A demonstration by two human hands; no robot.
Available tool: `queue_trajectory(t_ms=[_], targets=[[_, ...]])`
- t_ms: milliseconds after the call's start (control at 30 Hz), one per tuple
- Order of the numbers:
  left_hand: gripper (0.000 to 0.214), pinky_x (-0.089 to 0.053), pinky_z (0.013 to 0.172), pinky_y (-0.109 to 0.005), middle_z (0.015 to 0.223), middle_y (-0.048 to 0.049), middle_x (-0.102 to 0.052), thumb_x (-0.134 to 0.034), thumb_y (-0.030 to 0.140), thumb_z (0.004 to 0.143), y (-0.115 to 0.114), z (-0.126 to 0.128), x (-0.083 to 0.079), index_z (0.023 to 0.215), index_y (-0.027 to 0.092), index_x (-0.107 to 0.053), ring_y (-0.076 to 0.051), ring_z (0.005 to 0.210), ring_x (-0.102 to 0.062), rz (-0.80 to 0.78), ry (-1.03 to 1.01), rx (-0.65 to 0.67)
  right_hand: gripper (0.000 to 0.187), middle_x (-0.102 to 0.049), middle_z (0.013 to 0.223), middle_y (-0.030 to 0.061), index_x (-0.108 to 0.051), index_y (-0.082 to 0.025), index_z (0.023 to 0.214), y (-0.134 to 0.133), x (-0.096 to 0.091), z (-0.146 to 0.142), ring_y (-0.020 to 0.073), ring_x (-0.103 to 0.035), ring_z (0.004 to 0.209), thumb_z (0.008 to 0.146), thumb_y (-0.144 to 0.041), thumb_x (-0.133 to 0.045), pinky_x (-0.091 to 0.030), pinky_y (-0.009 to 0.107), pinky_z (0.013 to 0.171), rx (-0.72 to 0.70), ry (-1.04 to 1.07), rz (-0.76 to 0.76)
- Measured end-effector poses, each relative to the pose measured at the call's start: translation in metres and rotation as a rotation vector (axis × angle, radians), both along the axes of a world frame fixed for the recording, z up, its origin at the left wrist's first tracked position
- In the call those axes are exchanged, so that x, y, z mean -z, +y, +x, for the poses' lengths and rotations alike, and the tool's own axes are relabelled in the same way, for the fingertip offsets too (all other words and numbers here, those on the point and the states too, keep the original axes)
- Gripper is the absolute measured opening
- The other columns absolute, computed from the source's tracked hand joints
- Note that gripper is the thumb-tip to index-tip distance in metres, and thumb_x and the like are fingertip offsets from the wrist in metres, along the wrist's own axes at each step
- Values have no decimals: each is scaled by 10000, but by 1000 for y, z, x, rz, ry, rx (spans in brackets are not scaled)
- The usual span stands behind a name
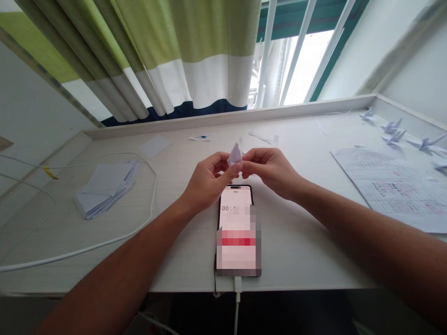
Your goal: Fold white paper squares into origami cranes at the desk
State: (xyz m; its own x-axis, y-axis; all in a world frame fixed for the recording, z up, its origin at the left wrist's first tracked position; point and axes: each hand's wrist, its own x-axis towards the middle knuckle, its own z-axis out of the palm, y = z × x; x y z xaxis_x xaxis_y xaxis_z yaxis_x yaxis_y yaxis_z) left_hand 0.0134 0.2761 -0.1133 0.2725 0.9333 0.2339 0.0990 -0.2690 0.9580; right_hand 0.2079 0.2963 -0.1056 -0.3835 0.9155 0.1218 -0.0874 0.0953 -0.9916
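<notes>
My left grip [209, 180] is closed around the lower left of a small piece of folded paper [235, 153], thumb across its near face and the fingers curled behind. My right grip [274, 165] pinches the same piece at its right edge, thumb and forefinger nearly meeting, so the two grips come together with the paper between them. What the fingers behind the paper are doing I cannot tell; they are hidden.

The folded paper is white and compact, rising to a point above my thumbs and widening toward its lower part, with a crease or edge running down it. A slimmer pale part shows just behind its right side. It is held up over the tabletop [296, 242].

Just below my grips, on the near side, lies a phone [235, 223], its screen lit and its lower part blurred; a charging plug [238, 284] sits at its near end. Left of my left grip is a stack of white paper [110, 184], with a white cable [157, 177] looping between. A single loose sheet [154, 146] lies farther off on that side. Beyond my grips are thin paper scraps [260, 137]. Well to the right of my right grip are winged paper figures [425, 143] and a written-on sheet [377, 177].
</notes>
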Motion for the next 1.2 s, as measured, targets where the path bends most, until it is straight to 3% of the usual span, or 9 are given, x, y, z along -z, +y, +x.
queue_trajectory(t_ms=[133, 300, 567, 833, 1033, 1200], targets=[[379, -630, 734, -299, 877, -47, -781, -880, 415, 822, -1, 1, -3, 1053, 158, -725, -160, 771, -745, -49, -80, 6, 259, -736, 770, 29, -764, -169, 813, 0, -1, 1, 150, -671, 698, 790, -395, -888, -562, 317, 687, -3, 12, -13], [426, -650, 757, -330, 893, -66, -803, -930, 401, 756, -2, 1, -7, 1037, 149, -732, -177, 786, -760, -128, -97, 25, 303, -753, 812, 38, -754, -177, 860, 0, 0, 2, 163, -691, 722, 816, -452, -874, -592, 336, 703, 56, -25, 114], [362, -632, 691, -319, 836, -62, -794, -930, 377, 752, -4, 1, -7, 959, 152, -736, -184, 726, -755, -163, -41, 50, 186, -742, 772, 39, -723, -174, 784, -3, -2, -1, 166, -692, 712, 857, -334, -787, -597, 336, 690, 112, -51, 167], [268, -636, 736, -310, 866, -70, -798, -874, 341, 835, -5, 0, -9, 974, 153, -743, -185, 778, -780, -264, -66, 170, 236, -720, 734, 27, -734, -179, 772, -4, -4, 0, 153, -644, 674, 882, -383, -779, -565, 323, 645, 85, -67, 220], [513, -675, 841, -410, 1076, -156, -820, -651, 645, 962, -4, 0, -8, 1109, 164, -754, -264, 899, -817, -357, -184, 226, 204, -747, 801, 31, -772, -195, 799, -3, -4, 0, 166, -657, 746, 882, -380, -792, -564, 341, 712, 161, -42, 232], [418, -676, 818, -368, 1039, -123, -822, -711, 573, 955, -3, 0, -5, 1091, 180, -755, -215, 828, -806, -338, -162, 221, 241, -725, 799, 31, -754, -189, 833, -2, -1, 0, 169, -660, 729, 889, -420, -790, -584, 348, 699, 160, -35, 208]])
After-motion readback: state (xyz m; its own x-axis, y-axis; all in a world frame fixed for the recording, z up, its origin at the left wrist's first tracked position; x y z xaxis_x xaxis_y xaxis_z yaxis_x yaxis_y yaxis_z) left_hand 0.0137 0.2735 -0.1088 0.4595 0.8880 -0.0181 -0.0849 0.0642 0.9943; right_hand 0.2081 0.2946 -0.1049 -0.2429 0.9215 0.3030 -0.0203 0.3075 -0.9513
